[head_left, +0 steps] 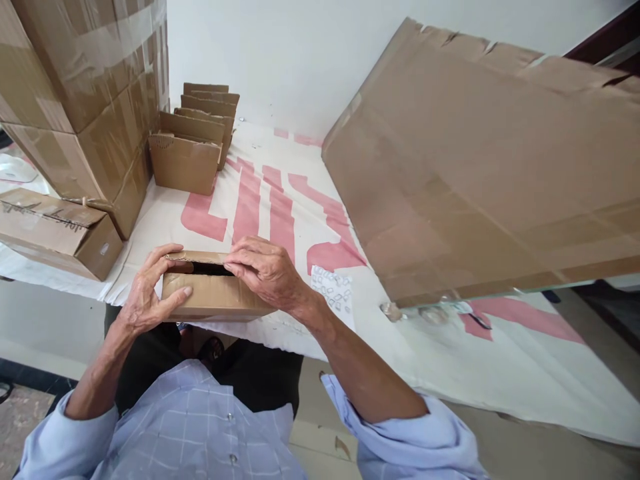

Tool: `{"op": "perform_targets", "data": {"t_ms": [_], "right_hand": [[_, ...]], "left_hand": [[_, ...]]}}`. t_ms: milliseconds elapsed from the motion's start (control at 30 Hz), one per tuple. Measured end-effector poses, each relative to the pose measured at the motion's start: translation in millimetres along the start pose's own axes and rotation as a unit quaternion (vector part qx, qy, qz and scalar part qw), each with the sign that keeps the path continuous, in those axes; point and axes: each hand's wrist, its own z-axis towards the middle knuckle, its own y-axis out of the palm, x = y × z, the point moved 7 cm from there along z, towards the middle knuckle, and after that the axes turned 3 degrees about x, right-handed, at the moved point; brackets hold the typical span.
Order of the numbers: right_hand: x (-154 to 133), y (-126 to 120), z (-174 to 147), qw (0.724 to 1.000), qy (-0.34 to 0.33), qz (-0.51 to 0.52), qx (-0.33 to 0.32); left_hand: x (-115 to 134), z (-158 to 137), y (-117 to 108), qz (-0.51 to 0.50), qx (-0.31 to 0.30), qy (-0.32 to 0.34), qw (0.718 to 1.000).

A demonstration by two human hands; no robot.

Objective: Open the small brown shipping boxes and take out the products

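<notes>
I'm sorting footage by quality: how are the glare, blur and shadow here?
Head view: tape shines faintly on the carton stack; head view: small items below the large cardboard sheet look smeared; head view: the held box is dark inside.

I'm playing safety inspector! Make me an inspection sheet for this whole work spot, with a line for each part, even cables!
Surface: white cloth with red markings, slightly wrinkled.
Job's things: small cardboard box near the cloth's front edge, with a dark gap along its top.
Clutter: tall taped cartons and a marked carton at left; a row of cardboard pieces behind; a patterned paper and a large cardboard panel at right.
Hands: left hand grips the box, thumb on its front; right hand touches its top edge, exact grip unclear.
Cables: nothing seen.
Surroundings: white wall behind, pale floor below.
</notes>
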Motion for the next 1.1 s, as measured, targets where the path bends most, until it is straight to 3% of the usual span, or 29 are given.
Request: {"op": "perform_targets", "data": {"t_ms": [167,267,367,500,700,800,900,933,1100], "right_hand": [[12,1,8,0.986,0.11,0.119,-0.037],[34,4,11,0.955,0.223,0.194,-0.028],[56,3,13,0.916,0.303,0.262,0.024],[66,-10,13,0.881,0.33,0.322,0.101],[45,-44,-8,0.846,0.314,0.407,0.144],[34,-64,-31,0.843,0.299,0.417,0.159],[23,-79,-55,0.851,0.289,0.412,0.152],[19,-83,-62,0.857,0.287,0.404,0.144],[-6,-102,-89,0.886,0.268,0.362,0.111]], "left_hand": [[3,-3,-1,0.027,0.002,0.053,0.998],[4,-5,-1,0.046,0.0,0.084,0.995],[3,-7,-2,0.052,0.0,0.101,0.994],[2,-10,-3,0.053,-0.014,0.124,0.991],[3,-3,-12,0.106,-0.017,0.138,0.985],[29,5,-22,0.149,0.035,0.164,0.975],[79,13,-23,0.169,0.124,0.2,0.957],[97,17,-14,0.155,0.12,0.206,0.959],[167,43,72,-0.026,-0.061,0.197,0.978]]}}
